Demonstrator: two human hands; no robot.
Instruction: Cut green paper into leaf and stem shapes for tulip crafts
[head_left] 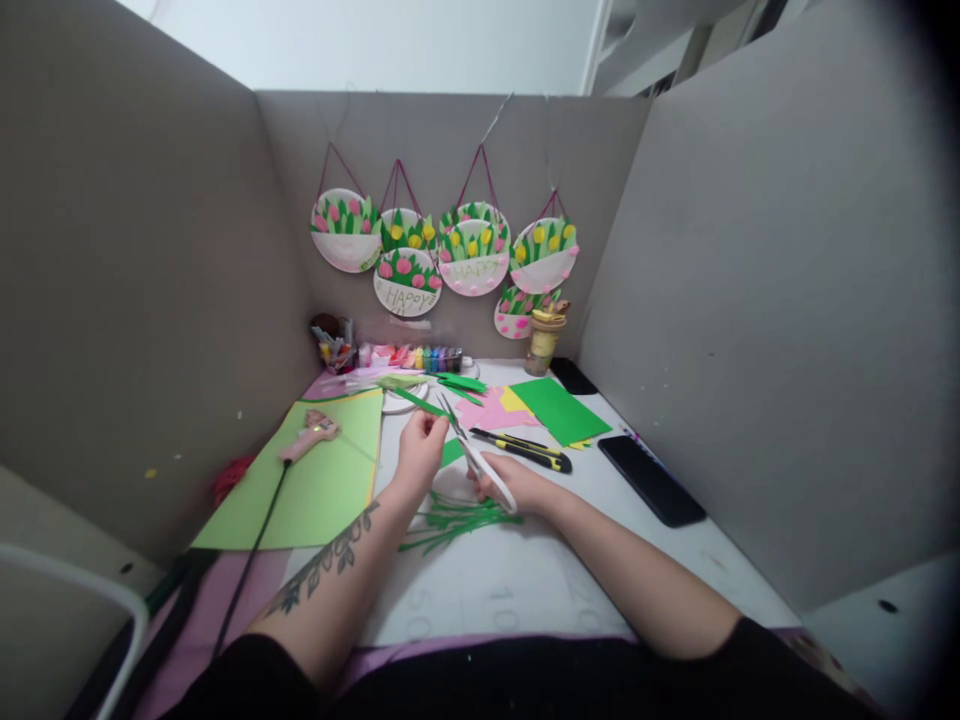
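Observation:
My left hand (424,444) pinches a narrow green paper strip (420,402), which slants up and to the left from the fingertips. White-handled scissors (486,472) are gripped in my right hand (517,484), their blades spread and pointing up beside the left fingertips, close to the strip's end. Under the right hand lies a loose heap of thin green paper cuttings (454,520). A yellow and black utility knife (523,448) rests just beyond the scissors. Part of a green paper piece (452,452) shows between the hands.
Light green sheets (322,490) lie left, with a pink glue gun (315,434) and its cord on top. Green card (561,410) and pink paper (487,410) lie behind the knife. A phone (651,480) sits right. Paper-plate flower baskets (474,258) hang on the grey back panel.

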